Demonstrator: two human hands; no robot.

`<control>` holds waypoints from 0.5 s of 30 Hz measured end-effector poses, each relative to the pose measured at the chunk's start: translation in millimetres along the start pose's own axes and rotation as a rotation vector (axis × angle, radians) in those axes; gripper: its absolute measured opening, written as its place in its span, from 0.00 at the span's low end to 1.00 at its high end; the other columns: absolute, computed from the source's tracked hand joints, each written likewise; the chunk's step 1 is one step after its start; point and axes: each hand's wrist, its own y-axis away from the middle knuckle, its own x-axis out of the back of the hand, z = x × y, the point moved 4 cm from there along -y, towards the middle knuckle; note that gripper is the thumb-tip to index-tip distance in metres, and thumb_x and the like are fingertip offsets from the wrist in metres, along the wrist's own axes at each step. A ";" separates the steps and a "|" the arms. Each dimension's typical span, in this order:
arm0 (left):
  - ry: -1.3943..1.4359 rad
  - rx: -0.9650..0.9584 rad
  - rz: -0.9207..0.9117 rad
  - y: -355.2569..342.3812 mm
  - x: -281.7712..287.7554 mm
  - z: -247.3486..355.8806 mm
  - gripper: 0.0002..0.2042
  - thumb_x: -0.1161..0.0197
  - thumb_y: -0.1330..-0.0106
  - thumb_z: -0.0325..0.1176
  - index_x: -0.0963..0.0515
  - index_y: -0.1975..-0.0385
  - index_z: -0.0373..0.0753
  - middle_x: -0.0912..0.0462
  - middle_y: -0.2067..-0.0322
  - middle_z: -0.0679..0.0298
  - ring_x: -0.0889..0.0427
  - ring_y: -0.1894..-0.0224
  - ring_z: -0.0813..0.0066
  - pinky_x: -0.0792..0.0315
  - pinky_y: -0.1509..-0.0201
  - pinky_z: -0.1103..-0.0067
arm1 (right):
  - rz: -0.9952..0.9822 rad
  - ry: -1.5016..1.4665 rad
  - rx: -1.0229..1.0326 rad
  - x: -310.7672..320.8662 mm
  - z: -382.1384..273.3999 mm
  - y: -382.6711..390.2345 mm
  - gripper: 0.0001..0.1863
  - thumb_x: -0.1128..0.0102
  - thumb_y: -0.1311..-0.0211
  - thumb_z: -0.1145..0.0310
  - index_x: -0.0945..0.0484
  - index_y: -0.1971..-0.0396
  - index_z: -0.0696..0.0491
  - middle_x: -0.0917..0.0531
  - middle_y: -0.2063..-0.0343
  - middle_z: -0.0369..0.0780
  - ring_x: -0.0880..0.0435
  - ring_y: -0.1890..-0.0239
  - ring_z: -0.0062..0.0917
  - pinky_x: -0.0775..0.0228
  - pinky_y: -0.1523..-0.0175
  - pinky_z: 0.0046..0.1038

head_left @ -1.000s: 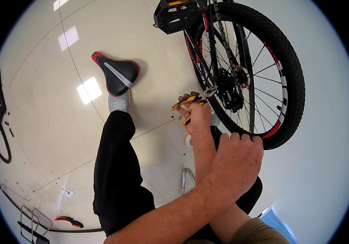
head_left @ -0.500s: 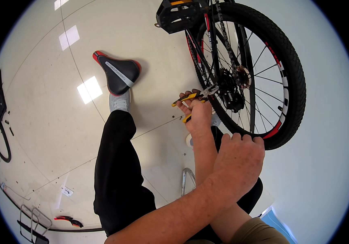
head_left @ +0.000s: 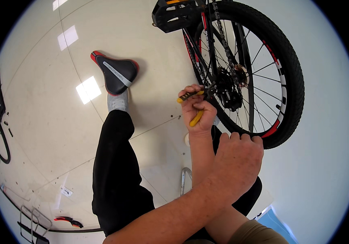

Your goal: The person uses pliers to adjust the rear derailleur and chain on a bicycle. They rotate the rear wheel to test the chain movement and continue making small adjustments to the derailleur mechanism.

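Note:
My forearms cross, the left over the right. My left hand [head_left: 240, 156] is closed over the near edge of the rear tyre [head_left: 293, 87], knuckles up, fingertips hidden. Beyond it, my right hand [head_left: 196, 107] grips pliers [head_left: 197, 118] with yellow-and-black handles. Their handles are spread, and the dark jaws point at the black rear derailleur [head_left: 232, 100] beside the sprockets. Whether the jaws touch anything is hard to make out. From the sprockets the chain [head_left: 220, 30] runs up toward the pedal [head_left: 172, 16].
A black and red bicycle saddle [head_left: 119, 75] lies on the tiled floor past my left shoe [head_left: 118, 102]. Loose black parts and a tyre-like ring [head_left: 1, 140] lie far left. A metal rack [head_left: 34, 223] and a red-black piece [head_left: 68, 221] are at lower left.
My right hand has turned, and the plier handles have swung to a new angle with it. My left hand stays on the tyre. The view has shifted slightly.

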 end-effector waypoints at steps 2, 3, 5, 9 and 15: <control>-0.004 -0.009 0.005 0.7 0.5 1.3 0.08 0.32 0.43 0.30 0.22 0.67 0.38 0.17 0.72 0.60 0.16 0.66 0.63 0.28 0.62 0.68 | -0.042 -0.116 0.007 -0.8 -1.0 1.6 0.28 0.58 0.57 0.87 0.26 0.51 0.59 0.22 0.51 0.43 0.21 0.43 0.38 0.31 0.30 0.51; 0.000 -0.007 0.001 1.3 -0.2 1.2 0.07 0.32 0.43 0.30 0.22 0.67 0.38 0.17 0.72 0.60 0.16 0.67 0.63 0.28 0.62 0.68 | -0.013 -0.137 0.012 -3.2 1.9 1.3 0.28 0.59 0.56 0.87 0.26 0.50 0.58 0.22 0.50 0.43 0.21 0.42 0.38 0.31 0.31 0.49; 0.009 -0.004 -0.007 2.2 -2.1 1.2 0.07 0.32 0.43 0.30 0.22 0.67 0.38 0.17 0.72 0.60 0.16 0.67 0.63 0.27 0.62 0.69 | 0.080 -0.038 0.005 -0.6 2.3 2.3 0.29 0.60 0.55 0.87 0.26 0.49 0.58 0.21 0.48 0.43 0.21 0.40 0.39 0.30 0.33 0.46; 0.015 -0.001 0.009 1.7 -2.1 -0.5 0.06 0.32 0.42 0.29 0.22 0.67 0.38 0.17 0.72 0.60 0.16 0.66 0.65 0.27 0.61 0.69 | 0.323 0.557 -0.029 15.1 1.5 5.8 0.31 0.61 0.53 0.88 0.27 0.46 0.57 0.20 0.48 0.44 0.19 0.40 0.41 0.27 0.40 0.42; -0.003 0.018 -0.044 0.4 -1.7 0.5 0.05 0.33 0.39 0.29 0.20 0.65 0.39 0.15 0.70 0.61 0.15 0.64 0.67 0.27 0.58 0.69 | 0.531 0.750 -0.007 20.5 -6.8 11.6 0.26 0.62 0.44 0.90 0.27 0.47 0.56 0.18 0.52 0.42 0.14 0.48 0.35 0.18 0.54 0.35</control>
